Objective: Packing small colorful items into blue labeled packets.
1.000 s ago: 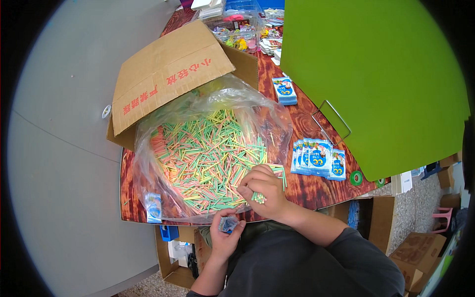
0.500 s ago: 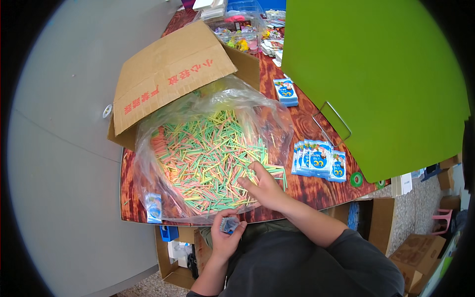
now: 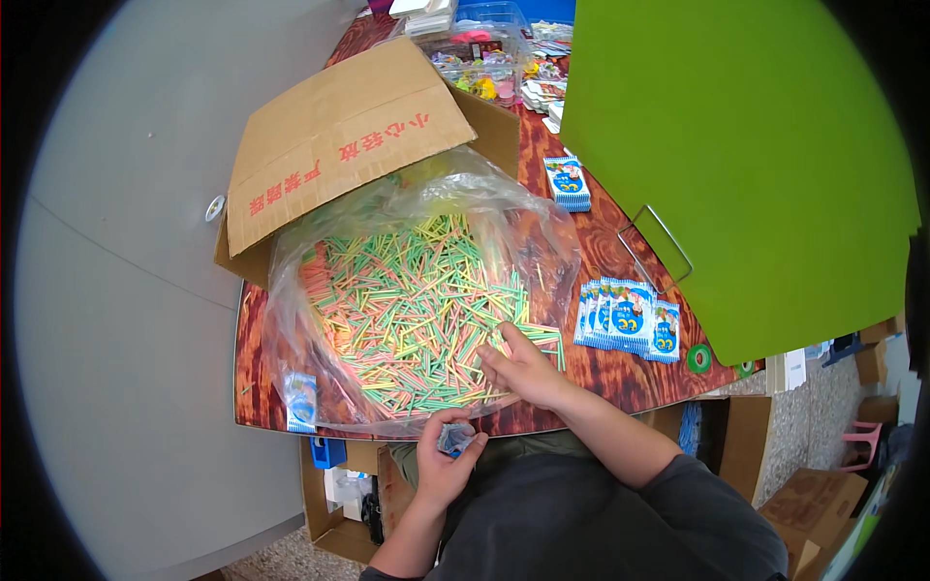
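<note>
Currently, my left hand (image 3: pixel 444 463) grips an open-mouthed packet (image 3: pixel 455 439) at the worktop (image 3: pixel 603 382) edge. My right hand (image 3: pixel 528 372) is at the coloured sticks (image 3: pixel 407 310) in the clear bag (image 3: pixel 450 189), thumb and forefinger parted; whether its hidden fingers hold any, I cannot tell.

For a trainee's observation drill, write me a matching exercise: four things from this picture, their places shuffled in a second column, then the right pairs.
Things
1. Thin pastel striped sticks
2. Small open bluish pouch
3. Brown cardboard box with red printing
4. Fanned, flat blue-and-white packets

Places
A. At the far side of the bag
B. On the red-brown wood-grain tabletop, right of the bag
C. Heaped in a crumpled clear plastic bag
D. In the grip of the bare left hand

Pairs: 1-C, 2-D, 3-A, 4-B
</note>
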`<state>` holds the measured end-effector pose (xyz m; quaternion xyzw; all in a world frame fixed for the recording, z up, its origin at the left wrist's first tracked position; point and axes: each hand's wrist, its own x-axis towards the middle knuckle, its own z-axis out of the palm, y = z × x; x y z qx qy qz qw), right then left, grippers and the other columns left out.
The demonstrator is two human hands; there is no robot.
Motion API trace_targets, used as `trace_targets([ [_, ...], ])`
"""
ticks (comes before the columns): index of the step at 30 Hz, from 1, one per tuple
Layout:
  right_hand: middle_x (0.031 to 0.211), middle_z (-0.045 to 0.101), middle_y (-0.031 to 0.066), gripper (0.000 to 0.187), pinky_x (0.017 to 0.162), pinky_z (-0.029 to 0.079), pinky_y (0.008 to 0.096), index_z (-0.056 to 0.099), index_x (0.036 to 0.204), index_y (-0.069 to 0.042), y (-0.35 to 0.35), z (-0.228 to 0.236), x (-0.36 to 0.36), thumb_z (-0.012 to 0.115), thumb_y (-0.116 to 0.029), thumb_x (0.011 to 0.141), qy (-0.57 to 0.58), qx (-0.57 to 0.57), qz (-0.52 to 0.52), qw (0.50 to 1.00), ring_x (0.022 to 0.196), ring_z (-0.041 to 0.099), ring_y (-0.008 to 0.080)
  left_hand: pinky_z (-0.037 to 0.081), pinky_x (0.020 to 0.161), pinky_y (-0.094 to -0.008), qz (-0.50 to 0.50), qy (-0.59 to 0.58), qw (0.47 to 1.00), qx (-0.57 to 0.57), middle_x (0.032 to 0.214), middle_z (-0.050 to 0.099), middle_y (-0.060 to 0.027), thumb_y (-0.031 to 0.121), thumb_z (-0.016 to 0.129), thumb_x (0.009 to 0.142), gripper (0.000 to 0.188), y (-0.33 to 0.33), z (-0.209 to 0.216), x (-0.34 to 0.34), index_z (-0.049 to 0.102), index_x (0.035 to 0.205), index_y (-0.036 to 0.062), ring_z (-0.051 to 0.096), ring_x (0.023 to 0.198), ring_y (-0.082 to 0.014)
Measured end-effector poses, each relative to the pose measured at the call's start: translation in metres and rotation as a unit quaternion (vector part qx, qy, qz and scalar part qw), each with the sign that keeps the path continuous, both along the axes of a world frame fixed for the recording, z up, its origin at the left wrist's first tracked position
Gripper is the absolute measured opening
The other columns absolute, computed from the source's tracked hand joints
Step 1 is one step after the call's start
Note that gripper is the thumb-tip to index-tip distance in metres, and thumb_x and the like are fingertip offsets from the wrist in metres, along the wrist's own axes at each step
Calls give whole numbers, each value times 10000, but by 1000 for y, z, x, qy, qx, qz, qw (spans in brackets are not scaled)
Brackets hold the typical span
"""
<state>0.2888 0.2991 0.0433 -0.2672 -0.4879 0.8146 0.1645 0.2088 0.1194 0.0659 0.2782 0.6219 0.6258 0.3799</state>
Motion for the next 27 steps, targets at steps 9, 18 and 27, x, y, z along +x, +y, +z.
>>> trace_targets([
  [9,792,618,30,277,534,443,205,454,1261,-60,4,-6,3,474,-245,1057,8,-13,12,1000,626,547,65,430,739,-206,-5,7,1000,-8,919,552,3,-90,707,786,374,-1,-3,0,571,1111,36,523,827,-66],
  [18,979,709,81,292,546,471,219,558,1204,-22,8,-4,7,506,-259,1042,-16,36,11,999,664,638,85,442,762,-212,-13,6,1000,-12,945,561,3,-85,713,792,373,0,-3,1,571,1113,40,538,860,-71],
  [27,1039,721,92,304,730,513,262,608,1184,4,14,-27,5,531,-246,1031,-53,258,-36,964,875,690,156,465,787,-235,-18,28,999,-4,963,616,0,12,763,802,375,0,-7,-2,583,1130,49,573,860,-69],
])
